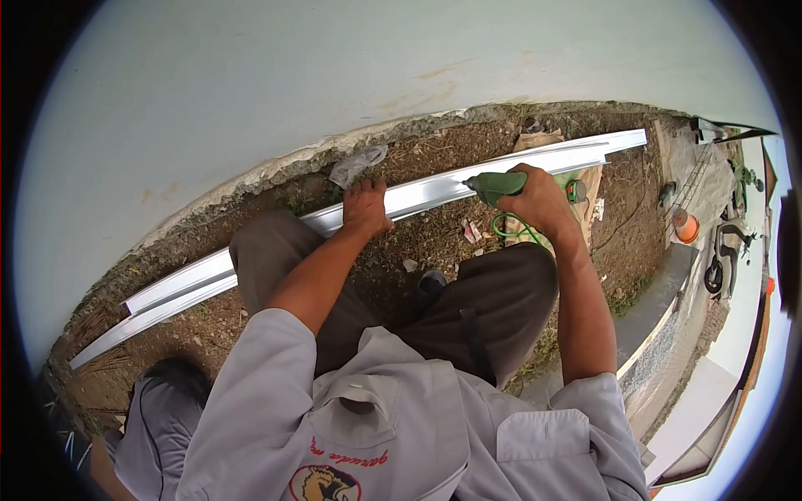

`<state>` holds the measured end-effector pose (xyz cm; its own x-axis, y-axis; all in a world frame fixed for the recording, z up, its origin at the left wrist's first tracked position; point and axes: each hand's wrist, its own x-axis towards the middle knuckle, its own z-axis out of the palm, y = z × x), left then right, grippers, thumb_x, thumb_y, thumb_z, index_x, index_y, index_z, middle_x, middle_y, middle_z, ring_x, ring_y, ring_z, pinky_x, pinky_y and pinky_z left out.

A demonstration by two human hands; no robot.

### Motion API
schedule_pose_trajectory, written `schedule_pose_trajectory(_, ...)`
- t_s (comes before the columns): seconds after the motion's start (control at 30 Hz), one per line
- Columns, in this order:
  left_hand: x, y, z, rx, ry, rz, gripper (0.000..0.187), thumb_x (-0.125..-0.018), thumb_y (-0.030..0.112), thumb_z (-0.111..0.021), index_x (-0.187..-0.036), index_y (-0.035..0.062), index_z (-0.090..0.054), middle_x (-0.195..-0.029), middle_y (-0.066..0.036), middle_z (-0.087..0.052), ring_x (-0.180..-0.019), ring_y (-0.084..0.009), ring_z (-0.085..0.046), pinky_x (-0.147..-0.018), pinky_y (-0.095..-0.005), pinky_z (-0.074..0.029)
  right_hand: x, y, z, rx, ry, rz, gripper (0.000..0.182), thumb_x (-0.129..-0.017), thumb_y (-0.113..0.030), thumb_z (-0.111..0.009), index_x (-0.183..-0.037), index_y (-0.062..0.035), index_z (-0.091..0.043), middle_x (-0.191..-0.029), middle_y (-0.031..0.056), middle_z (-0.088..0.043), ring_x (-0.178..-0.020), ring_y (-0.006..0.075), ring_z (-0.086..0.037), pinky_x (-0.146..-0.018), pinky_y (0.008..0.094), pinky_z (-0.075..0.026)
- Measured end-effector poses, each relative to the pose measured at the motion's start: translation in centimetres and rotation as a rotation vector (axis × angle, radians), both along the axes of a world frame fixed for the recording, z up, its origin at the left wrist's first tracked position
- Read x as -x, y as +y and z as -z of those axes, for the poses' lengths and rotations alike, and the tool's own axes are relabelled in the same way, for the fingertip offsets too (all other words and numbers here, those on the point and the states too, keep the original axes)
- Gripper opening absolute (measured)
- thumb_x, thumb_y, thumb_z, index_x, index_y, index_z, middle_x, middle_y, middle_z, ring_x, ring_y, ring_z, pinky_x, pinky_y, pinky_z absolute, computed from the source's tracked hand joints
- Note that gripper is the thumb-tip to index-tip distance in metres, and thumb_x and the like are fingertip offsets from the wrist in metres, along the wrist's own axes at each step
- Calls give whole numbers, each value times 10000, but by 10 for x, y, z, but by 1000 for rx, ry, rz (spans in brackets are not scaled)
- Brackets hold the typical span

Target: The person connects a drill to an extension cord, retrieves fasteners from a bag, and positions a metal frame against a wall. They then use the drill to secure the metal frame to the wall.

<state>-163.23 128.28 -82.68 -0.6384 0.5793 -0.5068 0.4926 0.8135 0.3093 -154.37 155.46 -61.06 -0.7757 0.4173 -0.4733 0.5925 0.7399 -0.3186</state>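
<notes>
While your left hand [366, 206] presses flat, fingers together, on the long metal rail [251, 263] lying on the dirt at eleven o'clock, your right hand [539, 200] grips the green drill [494, 185] with its tip at the rail: drilling looks under way. Keep that rail pinned; the wall [251, 83] crowds twelve o'clock, and open ground lies toward three.

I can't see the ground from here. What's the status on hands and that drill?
Left hand flat on the metal rail, pinning it. Right hand gripping the green drill, tip on the rail. Green cord looped beside it; dirt and debris around.
</notes>
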Motion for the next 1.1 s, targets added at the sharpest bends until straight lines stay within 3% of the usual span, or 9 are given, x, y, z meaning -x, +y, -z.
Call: schedule_pose_trajectory(1.1, -2, 2, 0, 17, -4, -14, 1045, -661, 424, -978, -1512, 98, -467, -1392, -173, -572, -1346, -352, -532, -1132, -484, -425, -2, 1, -2, 19, -15, -15, 476, -720, -248, -794, -1107, 22, -732, -980, 256, -763, -968, 402, -746, -884, 441, -573)
